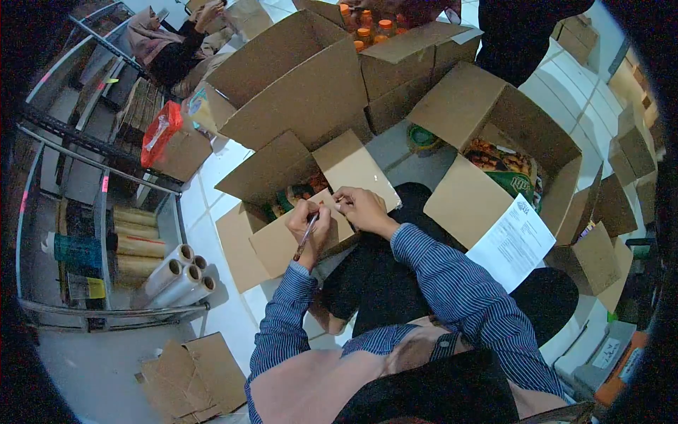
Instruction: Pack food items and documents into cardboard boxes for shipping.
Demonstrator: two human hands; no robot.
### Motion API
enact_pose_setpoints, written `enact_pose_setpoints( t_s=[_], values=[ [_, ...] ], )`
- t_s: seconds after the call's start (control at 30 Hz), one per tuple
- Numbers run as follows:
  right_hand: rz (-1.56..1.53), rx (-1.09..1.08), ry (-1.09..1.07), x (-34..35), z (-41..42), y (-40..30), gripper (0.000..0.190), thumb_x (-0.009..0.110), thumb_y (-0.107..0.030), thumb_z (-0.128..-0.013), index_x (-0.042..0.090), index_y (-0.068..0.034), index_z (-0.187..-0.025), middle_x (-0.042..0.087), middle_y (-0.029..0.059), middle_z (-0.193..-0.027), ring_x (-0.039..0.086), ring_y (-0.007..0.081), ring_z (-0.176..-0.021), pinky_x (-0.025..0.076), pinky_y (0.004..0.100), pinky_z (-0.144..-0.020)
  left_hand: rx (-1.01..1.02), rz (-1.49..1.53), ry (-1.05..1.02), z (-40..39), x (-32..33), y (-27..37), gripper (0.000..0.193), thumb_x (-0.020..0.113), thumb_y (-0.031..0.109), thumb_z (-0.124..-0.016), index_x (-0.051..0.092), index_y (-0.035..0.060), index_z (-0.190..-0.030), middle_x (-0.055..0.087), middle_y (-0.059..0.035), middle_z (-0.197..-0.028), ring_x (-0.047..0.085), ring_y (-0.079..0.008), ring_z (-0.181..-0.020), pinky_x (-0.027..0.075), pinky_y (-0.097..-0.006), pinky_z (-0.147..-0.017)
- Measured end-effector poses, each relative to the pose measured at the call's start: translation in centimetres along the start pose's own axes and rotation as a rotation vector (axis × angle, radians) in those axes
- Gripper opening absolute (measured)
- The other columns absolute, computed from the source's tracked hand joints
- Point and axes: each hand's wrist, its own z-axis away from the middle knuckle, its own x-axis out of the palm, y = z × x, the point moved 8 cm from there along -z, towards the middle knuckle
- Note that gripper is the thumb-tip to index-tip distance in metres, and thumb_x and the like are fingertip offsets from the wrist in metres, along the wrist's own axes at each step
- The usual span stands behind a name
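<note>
My left hand (310, 227) grips a pen (306, 238), its tip down against the front flap (288, 244) of a small open cardboard box (265, 177). At the right part of that flap is my right hand (364, 208), thumb and fingertips drawn together; whether they pinch anything is hidden. Printed food packs (299, 196) show inside the box, partly covered by the flap. To my right, a larger open carton (556, 127) holds green printed packs (511, 177). A printed paper sheet (511, 244) lies against its front flap, over my leg.
Tall cartons (296, 90) stand ahead, one holding orange-capped bottles (365, 34). A roll of green tape (422, 136) sits between boxes. Left is a metal rack (106, 233) with plastic film rolls (177, 275). Flattened cardboard (196, 376) lies lower left. Another person (169, 50) sits far left.
</note>
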Motion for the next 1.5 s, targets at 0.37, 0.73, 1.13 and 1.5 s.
enact_pose_setpoints(
  t_s=[0.37,0.73,1.13,1.5],
  values=[
    [-0.013,0.043,-0.005,-0.7,0.2,-0.3,0.02,0.061,-0.023,-0.079,0.065,-0.015,-0.098,0.067,0.0113,-0.083,0.064,0.0296,-0.078,0.049,0.0409,-0.069,0.045,-0.01,-0.054,-0.2,0.4,0.8,0.015,0.066,0.002,-0.07,0.051,0.0,-0.064,0.053,-0.0102,-0.058,0.054,-0.0152,-0.05,0.043,-0.0257,-0.049],
    [0.01,0.033,-0.006,-0.4,-0.1,0.2,0.023,0.063,-0.024,-0.08,0.065,-0.013,-0.099,0.067,0.0046,-0.078,0.064,0.0206,-0.073,0.047,0.0327,-0.065,0.023,-0.025,-0.096,0.7,0.5,1.7,0.015,0.067,0.003,-0.07,0.054,-0.0008,-0.064,0.055,-0.0102,-0.06,0.055,-0.0156,-0.051,0.044,-0.0269,-0.049],
    [-0.01,0.013,0.008,-0.4,-0.1,0.1,0.023,0.062,-0.024,-0.079,0.064,-0.013,-0.099,0.065,0.0048,-0.075,0.064,0.0213,-0.072,0.047,0.0332,-0.065,0.031,0.0,-0.088,1.0,0.2,1.2,0.013,0.064,0.001,-0.07,0.053,-0.0015,-0.066,0.056,-0.0117,-0.062,0.059,-0.0176,-0.055,0.045,-0.0267,-0.052],
    [0.018,-0.009,-0.008,-0.2,0.0,0.0,0.022,0.062,-0.023,-0.08,0.064,-0.013,-0.099,0.065,0.0041,-0.073,0.063,0.0206,-0.069,0.047,0.0338,-0.063,0.073,-0.015,-0.098,1.3,0.4,1.0,0.013,0.065,0.001,-0.068,0.052,-0.0007,-0.064,0.054,-0.0113,-0.059,0.056,-0.0179,-0.052,0.043,-0.0277,-0.049]
  ],
)
